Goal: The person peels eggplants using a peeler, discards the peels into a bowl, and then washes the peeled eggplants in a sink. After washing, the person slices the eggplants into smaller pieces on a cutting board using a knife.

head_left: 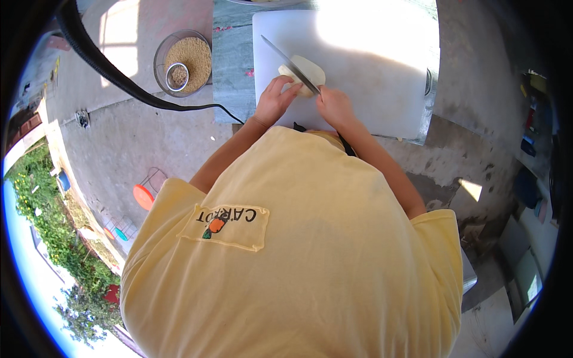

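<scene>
On the white cutting board [370, 98] lies a pale, rounded piece of food [313, 68]; its exact kind cannot be made out. A knife [286, 59] rests across it, the blade slanting from the far left down to the near right. My right hand [334, 106] is closed round the knife's handle at the near end. Just left of the blade, my left hand [278, 98] holds the near left side of the food with bent fingers. Part of the food is hidden by the blade and the fingers.
The board sits on a table with a greenish patterned top [233, 77]. To the left, a round basket [209, 56] holds tan grains and a small metal-rimmed cup [177, 77]. A black cable [161, 102] arcs over the left side. An orange stool [143, 196] stands on the floor.
</scene>
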### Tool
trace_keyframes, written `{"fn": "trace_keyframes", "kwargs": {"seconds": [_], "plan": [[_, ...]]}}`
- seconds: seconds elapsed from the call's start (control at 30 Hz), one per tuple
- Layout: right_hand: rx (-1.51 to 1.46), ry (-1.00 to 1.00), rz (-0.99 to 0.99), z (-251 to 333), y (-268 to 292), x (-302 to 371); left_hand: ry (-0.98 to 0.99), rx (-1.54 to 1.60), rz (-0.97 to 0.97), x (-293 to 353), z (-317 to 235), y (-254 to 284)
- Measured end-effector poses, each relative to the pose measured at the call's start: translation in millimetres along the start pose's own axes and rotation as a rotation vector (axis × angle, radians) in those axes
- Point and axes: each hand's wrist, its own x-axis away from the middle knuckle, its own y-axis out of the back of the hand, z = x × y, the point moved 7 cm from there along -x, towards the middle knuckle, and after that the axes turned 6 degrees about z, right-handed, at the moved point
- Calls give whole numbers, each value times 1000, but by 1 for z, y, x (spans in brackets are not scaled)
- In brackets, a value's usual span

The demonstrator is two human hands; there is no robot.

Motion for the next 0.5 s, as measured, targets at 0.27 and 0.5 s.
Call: {"fn": "trace_keyframes", "kwargs": {"seconds": [0.27,0.5], "plan": [[141,-127,242,31,30,59,24,49,-70,4,4,3],[157,-209,285,44,39,69,57,52,-99,9,7,-3]]}}
